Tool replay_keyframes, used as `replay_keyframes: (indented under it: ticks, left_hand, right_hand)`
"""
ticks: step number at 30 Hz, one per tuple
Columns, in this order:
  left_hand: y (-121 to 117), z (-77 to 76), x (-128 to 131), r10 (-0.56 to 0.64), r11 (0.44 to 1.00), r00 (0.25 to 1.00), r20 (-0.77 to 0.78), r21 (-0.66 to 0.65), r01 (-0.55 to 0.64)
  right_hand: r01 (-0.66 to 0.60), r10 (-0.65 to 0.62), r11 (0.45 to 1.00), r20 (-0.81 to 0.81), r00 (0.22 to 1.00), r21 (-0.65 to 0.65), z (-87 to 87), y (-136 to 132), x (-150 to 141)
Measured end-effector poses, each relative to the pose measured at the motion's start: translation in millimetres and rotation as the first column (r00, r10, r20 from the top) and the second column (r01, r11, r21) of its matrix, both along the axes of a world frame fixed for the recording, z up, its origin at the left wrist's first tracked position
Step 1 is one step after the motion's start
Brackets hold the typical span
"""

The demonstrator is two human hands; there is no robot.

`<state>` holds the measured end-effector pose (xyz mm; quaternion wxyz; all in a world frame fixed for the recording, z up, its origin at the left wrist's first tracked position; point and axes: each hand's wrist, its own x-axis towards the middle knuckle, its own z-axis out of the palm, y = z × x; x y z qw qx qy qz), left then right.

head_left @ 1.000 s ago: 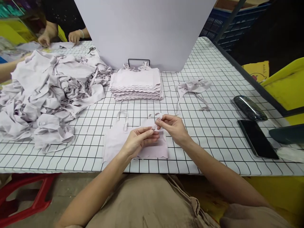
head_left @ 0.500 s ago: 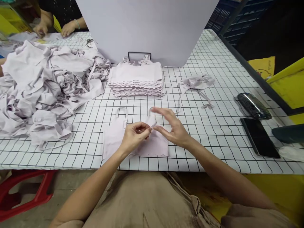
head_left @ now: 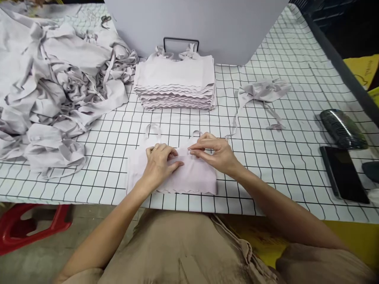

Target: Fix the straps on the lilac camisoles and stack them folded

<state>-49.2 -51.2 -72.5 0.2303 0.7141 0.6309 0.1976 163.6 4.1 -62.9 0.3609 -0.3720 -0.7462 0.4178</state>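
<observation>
A pale pink strappy camisole top (head_left: 192,179) with a wavy hem lies flat in front of me, its straps pointing away. My left hand (head_left: 160,161) rests on its upper middle, thumb stretched apart from the bent fingers. With thumb and fingertips together, my right hand (head_left: 214,152) pinches the top at the base of the right strap (head_left: 197,133). A small bit of fabric shows at those fingertips. The left strap (head_left: 153,128) stands in a loop, untouched.
Behind are a neat stack of matching tops (head_left: 174,85), a black wire handle (head_left: 181,38) and a grey panel (head_left: 189,23). A large heap of garments (head_left: 59,90) covers the left. Rightward lie a loose garment (head_left: 263,92), a dark glossy object (head_left: 343,128) and a phone (head_left: 343,173).
My right hand has closed from a spread pose into a pinch at the strap's base. My left hand has let go of the strap piece and settled on the top. The view has tilted down.
</observation>
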Motion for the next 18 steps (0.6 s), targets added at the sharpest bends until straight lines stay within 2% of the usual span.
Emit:
replay_keyframes:
  ticks: [4, 8, 11, 18]
  left_hand:
    - [4, 2.0, 10, -0.065, 0.997, 0.995, 0.070, -0.029, 0.067]
    - [7, -5.7, 22, -0.057, 0.998, 0.991, 0.120, -0.010, 0.059]
    - [6, -13.9, 27, -0.058, 0.998, 0.990, 0.130, 0.040, 0.053]
    - [2, -23.0, 26, -0.101, 0.978, 0.988, 0.118, 0.192, 0.077]
  right_hand:
    - [-0.035, 0.033, 0.998, 0.034, 0.999, 0.052, -7.8, 2, 0]
    - [-0.025, 0.021, 0.999, 0.072, 0.997, 0.048, -12.4, 2, 3]
    - [-0.031, 0.026, 0.998, 0.081, 0.996, 0.056, -14.2, 0, 3]
    - [-0.147, 0.122, 0.964, 0.125, 0.985, 0.221, -22.0, -2, 0]
